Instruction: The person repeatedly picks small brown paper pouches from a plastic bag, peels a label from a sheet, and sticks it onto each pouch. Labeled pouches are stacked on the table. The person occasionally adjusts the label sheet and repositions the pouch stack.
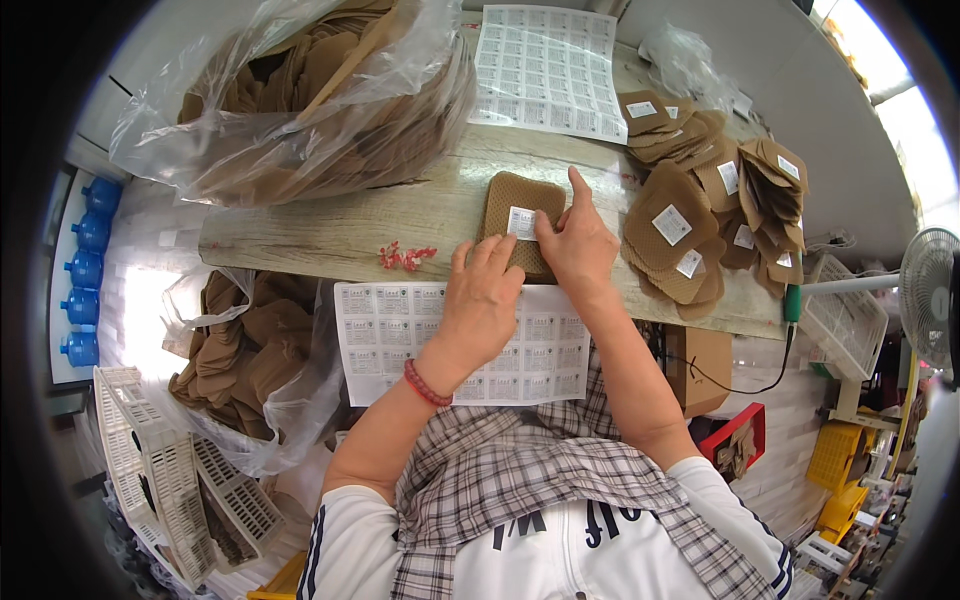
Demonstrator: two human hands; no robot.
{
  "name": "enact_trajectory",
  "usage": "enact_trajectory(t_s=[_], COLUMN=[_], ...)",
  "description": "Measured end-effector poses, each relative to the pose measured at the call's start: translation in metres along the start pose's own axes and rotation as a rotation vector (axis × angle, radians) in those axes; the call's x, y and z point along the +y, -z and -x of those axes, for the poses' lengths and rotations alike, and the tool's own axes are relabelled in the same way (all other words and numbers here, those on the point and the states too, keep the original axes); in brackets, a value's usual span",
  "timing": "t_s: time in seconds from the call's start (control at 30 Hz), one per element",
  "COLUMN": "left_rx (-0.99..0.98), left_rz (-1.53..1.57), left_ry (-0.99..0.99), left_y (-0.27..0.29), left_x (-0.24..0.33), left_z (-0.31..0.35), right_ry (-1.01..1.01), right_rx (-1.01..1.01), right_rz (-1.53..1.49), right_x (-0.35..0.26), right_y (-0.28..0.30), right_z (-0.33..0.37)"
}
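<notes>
A brown, textured pad with rounded corners lies on the table in front of me, bearing a small white label. My right hand rests over the pad's right side, thumb on the label's edge and index finger stretched forward. Across the pad's near left part, my left hand lays its loosely spread fingers. Below my hands, a white sheet of printed labels hangs over the table's near edge and my lap. The pad's near right part is hidden by my right hand.
Labelled brown pads lie in piles at the right. A clear bag of brown pieces stands at the far left; another bag sits below the table. A second label sheet lies at the back. Red bits dot the tabletop.
</notes>
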State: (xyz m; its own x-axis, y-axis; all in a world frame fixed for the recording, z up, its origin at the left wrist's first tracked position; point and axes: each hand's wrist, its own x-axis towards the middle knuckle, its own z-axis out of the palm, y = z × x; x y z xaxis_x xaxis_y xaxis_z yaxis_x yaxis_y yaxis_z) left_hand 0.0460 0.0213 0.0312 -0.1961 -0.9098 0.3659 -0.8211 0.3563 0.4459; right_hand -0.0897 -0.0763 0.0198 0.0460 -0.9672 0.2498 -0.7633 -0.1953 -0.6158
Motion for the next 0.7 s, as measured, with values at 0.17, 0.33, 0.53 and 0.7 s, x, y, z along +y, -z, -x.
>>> enact_trajectory(t_s=[0.17, 0.33, 0.53, 0.7], left_rx=[-0.001, 0.001, -0.009, -0.017], left_rz=[0.000, 0.022, -0.016, 0.026], left_ry=[-0.015, 0.001, -0.004, 0.047], left_y=[-0.002, -0.001, 0.000, -0.005], left_x=[-0.003, -0.001, -0.002, -0.005], left_z=[0.003, 0.004, 0.007, 0.013], right_ry=[0.010, -0.043, 0.011, 0.095], right_rx=[0.076, 0.037, 0.110, 0.259], right_rz=[-0.239, -0.440, -0.579, -0.545], right_x=[0.043, 0.035, 0.031, 0.020], right_y=[-0.005, -0.009, -0.012, -0.010], right_z=[-0.023, -0.030, -0.025, -0.020])
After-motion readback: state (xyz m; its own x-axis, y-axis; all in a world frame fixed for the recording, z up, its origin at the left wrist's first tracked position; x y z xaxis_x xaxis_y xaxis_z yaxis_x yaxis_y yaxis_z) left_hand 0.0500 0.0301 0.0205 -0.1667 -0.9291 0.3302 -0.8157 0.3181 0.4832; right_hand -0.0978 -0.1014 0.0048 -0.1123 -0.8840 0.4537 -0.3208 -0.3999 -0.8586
